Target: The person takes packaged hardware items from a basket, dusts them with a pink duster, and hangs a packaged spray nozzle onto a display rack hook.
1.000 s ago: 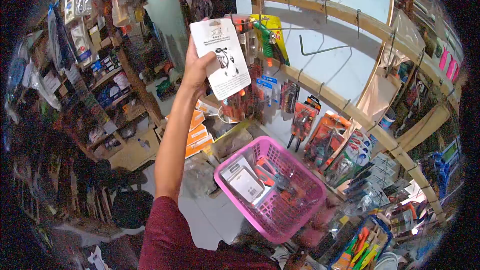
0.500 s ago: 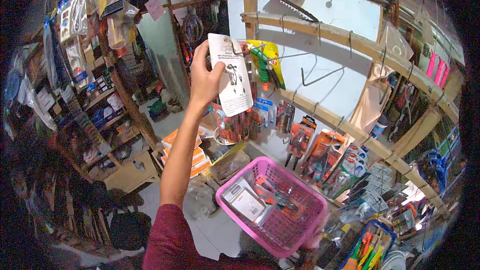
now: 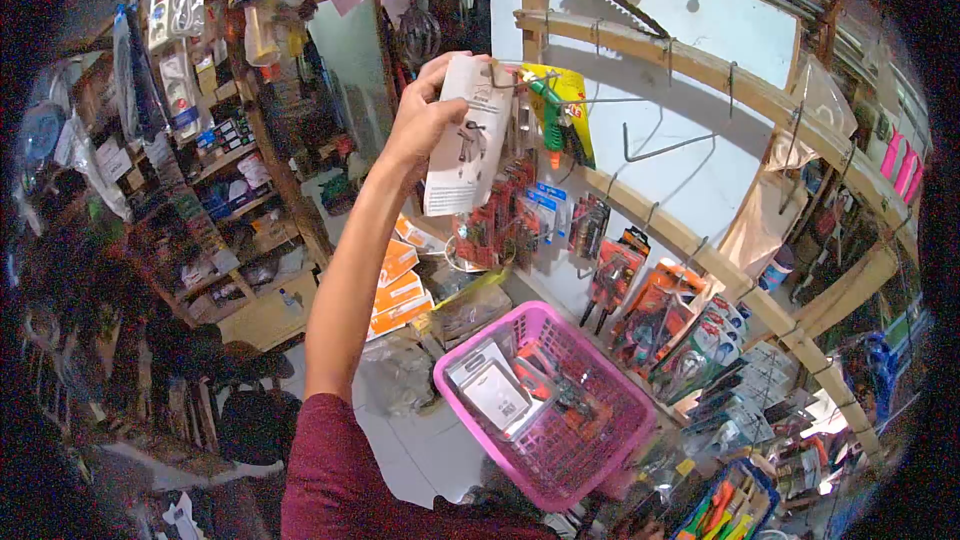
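Observation:
My left hand [image 3: 425, 120] is raised and closed on a white printed card pack [image 3: 465, 145], thumb across its front and fingers behind. Black drawings and small text cover the pack, and its top edge is close to the end of a metal hook. Just right of it hangs a yellow pack [image 3: 575, 115] with a green, orange-tipped tool [image 3: 550, 115]. Below, a pink plastic basket [image 3: 470, 430] holds a white boxed item [image 3: 495, 392] and red-and-black packaged tools [image 3: 560, 390]. My right hand [image 3: 622, 483] shows only as a dim patch at the basket's lower right; its fingers are mostly hidden.
A wooden rack [image 3: 640, 40] with several metal hooks crosses the right side before a white board [image 3: 690, 90]. Packaged pliers [image 3: 612, 275] and other packs hang along its lower rail. Orange-and-white boxes [image 3: 402, 295] lie behind the basket. Crowded shelves [image 3: 230, 160] stand left.
The view has shifted, so the rack and shelves appear farther right. My left hand and the card pack have moved slightly up and right, and the pack has turned. The basket stays nearly in place.

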Available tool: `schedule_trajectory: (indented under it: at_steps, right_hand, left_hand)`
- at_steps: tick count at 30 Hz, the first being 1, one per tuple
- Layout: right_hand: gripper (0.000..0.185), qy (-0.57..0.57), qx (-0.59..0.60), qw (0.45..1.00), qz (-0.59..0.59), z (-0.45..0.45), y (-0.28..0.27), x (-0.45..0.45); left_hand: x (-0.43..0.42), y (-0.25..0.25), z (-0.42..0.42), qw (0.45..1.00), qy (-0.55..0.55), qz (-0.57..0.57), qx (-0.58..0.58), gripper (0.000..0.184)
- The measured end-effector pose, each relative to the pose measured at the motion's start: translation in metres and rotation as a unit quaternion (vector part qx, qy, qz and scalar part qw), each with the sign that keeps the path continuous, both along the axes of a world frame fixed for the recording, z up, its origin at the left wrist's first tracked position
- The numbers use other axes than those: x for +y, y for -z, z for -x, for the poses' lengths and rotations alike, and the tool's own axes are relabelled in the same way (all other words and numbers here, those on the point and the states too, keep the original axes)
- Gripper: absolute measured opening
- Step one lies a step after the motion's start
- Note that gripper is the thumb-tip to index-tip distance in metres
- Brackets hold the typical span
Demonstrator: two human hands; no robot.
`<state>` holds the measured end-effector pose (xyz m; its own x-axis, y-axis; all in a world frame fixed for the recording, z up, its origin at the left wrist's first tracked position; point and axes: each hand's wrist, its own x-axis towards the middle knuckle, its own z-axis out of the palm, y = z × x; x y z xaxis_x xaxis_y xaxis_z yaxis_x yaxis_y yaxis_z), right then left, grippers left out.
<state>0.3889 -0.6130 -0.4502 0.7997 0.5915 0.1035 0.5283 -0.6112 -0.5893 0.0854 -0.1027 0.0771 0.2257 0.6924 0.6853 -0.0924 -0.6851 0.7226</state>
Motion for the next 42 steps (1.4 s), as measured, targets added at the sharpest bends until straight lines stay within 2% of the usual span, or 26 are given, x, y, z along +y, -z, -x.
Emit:
schedule_trajectory:
  at_steps: [3,6,9,10,15,31,34,40,42]
  right_hand:
    - [0.065,0.046,-0.024,0.996,0.072,0.003,-0.058,0.017]
    - [0.066,0.047,-0.227,0.963,0.135,-0.007,-0.053,0.019]
    - [0.066,0.042,-0.419,0.886,0.193,-0.012,-0.046,0.019]
    - [0.066,0.044,-0.431,0.883,0.183,-0.014,-0.045,0.020]
    - [0.064,0.033,-0.343,0.929,0.133,-0.021,-0.047,0.022]
    - [0.056,-0.012,-0.272,0.959,0.072,-0.020,-0.048,0.037]
    - [0.054,-0.022,-0.260,0.963,0.060,-0.019,-0.050,0.045]
    - [0.052,-0.068,-0.223,0.972,0.019,-0.009,-0.057,0.068]
    - [0.051,-0.082,-0.206,0.975,0.001,-0.003,-0.061,0.080]
  left_hand:
    - [-0.001,-0.004,-0.004,0.998,-0.041,-0.039,-0.005,0.035]
    - [-0.004,-0.005,-0.005,0.994,-0.065,-0.085,0.021,0.029]
    - [-0.008,-0.005,-0.007,0.995,-0.063,-0.080,0.019,0.025]
    - [-0.011,-0.006,-0.008,0.996,-0.055,-0.072,0.011,0.023]
    - [-0.021,-0.006,-0.017,0.994,-0.090,-0.069,-0.001,0.023]
    - [-0.021,-0.008,-0.032,0.983,-0.157,-0.089,-0.003,0.031]
    - [-0.020,-0.009,-0.031,0.980,-0.161,-0.120,0.017,0.029]
    - [-0.021,-0.014,-0.020,0.935,-0.189,-0.261,0.149,0.023]
    - [-0.024,-0.014,-0.021,0.929,-0.203,-0.266,0.158,0.022]
